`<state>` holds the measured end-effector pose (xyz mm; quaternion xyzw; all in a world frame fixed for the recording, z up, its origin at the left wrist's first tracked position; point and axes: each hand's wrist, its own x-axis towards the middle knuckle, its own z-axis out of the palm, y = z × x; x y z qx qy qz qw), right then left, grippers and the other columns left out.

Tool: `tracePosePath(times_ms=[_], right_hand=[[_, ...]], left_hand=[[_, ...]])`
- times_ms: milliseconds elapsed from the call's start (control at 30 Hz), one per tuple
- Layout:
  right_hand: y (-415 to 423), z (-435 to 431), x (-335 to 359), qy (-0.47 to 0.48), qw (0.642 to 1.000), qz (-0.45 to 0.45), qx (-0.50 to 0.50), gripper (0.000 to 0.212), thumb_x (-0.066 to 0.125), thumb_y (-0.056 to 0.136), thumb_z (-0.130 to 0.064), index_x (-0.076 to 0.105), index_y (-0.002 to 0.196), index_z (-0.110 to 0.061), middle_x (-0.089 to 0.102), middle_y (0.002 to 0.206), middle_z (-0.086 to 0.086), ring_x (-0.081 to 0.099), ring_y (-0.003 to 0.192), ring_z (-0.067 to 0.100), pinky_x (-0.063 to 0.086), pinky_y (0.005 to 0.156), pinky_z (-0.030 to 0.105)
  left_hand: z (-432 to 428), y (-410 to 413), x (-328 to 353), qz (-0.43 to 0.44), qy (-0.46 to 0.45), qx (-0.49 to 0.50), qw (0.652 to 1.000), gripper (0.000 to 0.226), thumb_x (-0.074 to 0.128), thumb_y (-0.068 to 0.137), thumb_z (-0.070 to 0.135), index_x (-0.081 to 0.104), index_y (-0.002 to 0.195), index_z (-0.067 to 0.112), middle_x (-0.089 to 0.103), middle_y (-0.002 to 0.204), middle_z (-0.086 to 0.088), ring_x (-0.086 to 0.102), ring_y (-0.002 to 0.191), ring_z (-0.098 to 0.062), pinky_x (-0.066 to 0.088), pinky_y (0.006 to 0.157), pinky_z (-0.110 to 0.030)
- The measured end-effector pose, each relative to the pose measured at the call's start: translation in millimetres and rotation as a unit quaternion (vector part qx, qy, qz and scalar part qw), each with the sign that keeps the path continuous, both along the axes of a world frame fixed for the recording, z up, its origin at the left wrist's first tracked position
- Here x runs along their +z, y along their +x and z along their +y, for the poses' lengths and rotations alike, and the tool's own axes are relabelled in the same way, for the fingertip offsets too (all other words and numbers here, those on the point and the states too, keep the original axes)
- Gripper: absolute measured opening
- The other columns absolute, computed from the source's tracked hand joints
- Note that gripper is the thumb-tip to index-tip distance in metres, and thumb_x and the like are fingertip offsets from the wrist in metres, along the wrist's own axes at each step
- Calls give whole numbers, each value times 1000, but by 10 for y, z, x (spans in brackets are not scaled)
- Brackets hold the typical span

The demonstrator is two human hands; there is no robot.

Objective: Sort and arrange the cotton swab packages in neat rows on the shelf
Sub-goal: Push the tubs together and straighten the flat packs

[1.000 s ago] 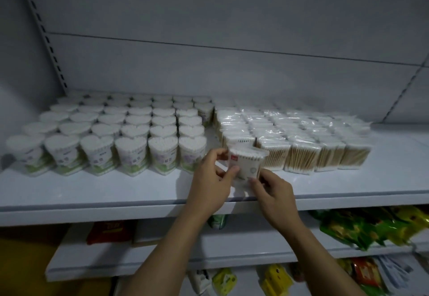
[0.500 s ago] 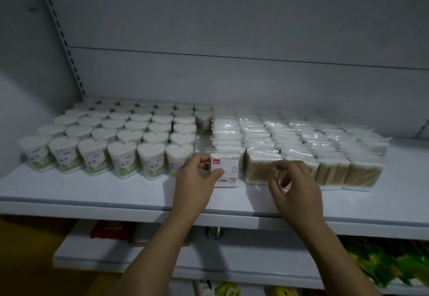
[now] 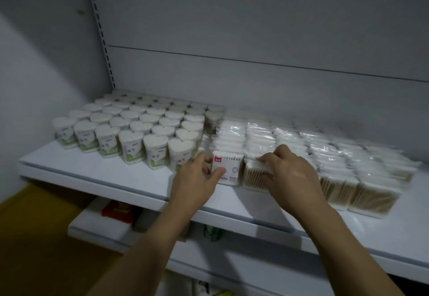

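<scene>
Big white shelf (image 3: 97,170) carries the lot. Ref point = the red-tag pack (image 3: 226,170), which stands upright near the shelf's front.

Left of it: a block of heart tubs (image 3: 139,133), upright, rows pretty tidy. Behind it and off to its right: the bagged packs (image 3: 325,152), clear film w/ wood-stick swabs, stood on edge in columns. The far-right ones look blurry, can't judge how straight they are.

The front bagged pack (image 3: 253,177) is hard up against the ref pack's right side. The right hand (image 3: 290,175) has its fingers curled over that pack's top edge, gripping it. The left hand (image 3: 195,179) holds the red-tag pack: thumb on the front face, fingers round its left side.

Handling, imo: these are super light. The red-tag one looks like a thin stiff box, prob a bit slick and easy to dent, so take it by the side walls, gently. The bagged ones look soft and floppy w/ slippery film, so better to pinch them at the top and steady the body.

Writing: there's a red tag top-left on the ref pack w/ a faint outline mark beside it, text too small to read. The tubs have green/white labels, also not legible.
</scene>
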<state>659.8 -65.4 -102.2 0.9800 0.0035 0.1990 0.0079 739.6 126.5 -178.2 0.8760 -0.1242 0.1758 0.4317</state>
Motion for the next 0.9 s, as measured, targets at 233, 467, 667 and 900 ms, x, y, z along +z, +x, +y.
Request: tracePosePath(times_ms=[233,467,667,900], right_hand=[[19,-39,310,30,999,8,19,29,57,91,-29,54,119,-32,56,119,-9,58,97,18,35,67,29],[-28,-212,521,221,975,-24,28,48,64,81,-42,50,124,-30,63,81,-11,59,78,16,39,63,30],[-101,-85,379,471,877,-24,91,42,66,82,-45,57,121,-35,65,66,-5,60,49,7,44,47,21],[-172,-113,419,286,949,-53,124,48,73,75,-52,61,120,-40,42,137,-6,47,110,6,47,88,27]], left_hand=[[12,-39,43,1,-30,17,999,39,71,78,53,46,101,35,61,83,13,57,80,-4,42,67,-23],[-117,-411,217,-170,-55,-48,983,35,63,84,50,49,106,28,53,88,11,52,70,-6,45,64,-25],[-445,-633,528,-235,82,-102,963,51,73,77,30,53,122,22,51,113,4,55,96,-15,53,74,-34],[-244,-353,617,-27,-128,-209,969,28,77,79,31,68,105,33,68,94,18,62,88,0,50,75,-22]])
